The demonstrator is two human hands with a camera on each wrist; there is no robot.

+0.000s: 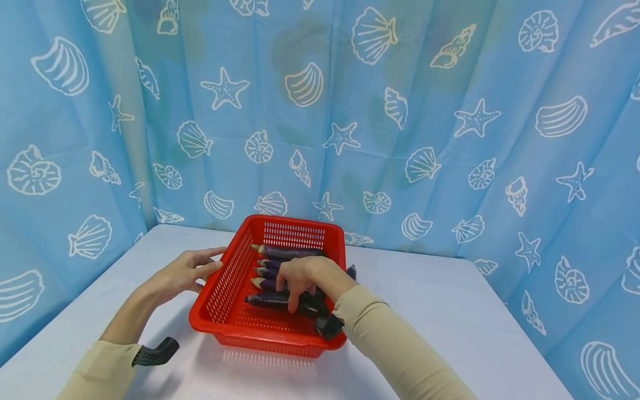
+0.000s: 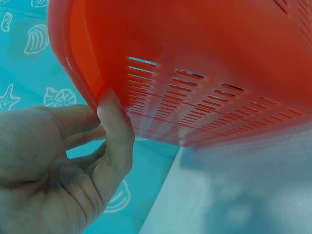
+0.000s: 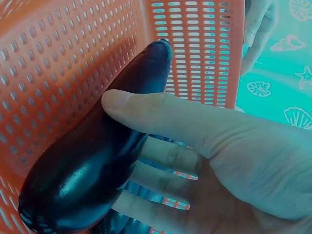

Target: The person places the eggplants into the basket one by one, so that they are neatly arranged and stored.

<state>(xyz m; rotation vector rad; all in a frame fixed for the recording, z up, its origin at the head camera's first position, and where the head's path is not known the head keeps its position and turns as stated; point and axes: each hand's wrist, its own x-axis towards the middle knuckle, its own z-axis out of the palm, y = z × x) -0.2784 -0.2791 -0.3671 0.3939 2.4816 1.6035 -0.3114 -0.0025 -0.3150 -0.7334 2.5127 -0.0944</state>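
A red perforated plastic basket (image 1: 267,340) holds several dark purple eggplants (image 1: 292,253) lying side by side. My right hand (image 1: 302,275) reaches down into it and grips the nearest eggplant (image 1: 267,300). In the right wrist view, the thumb lies across this glossy eggplant (image 3: 78,180), with the fingers along its other side. My left hand (image 1: 182,272) holds the basket's left rim from outside. In the left wrist view, one fingertip of the left hand (image 2: 58,165) tucks under the lip; other fingertips are hidden behind the rim.
The basket stands on a white-covered table (image 1: 425,316). Behind and beside it hangs a blue curtain (image 1: 320,111) with white shells and starfish. A dark rounded end (image 1: 351,272) shows beyond the basket's right rim. Black wrist devices (image 1: 157,353) project from both sleeves.
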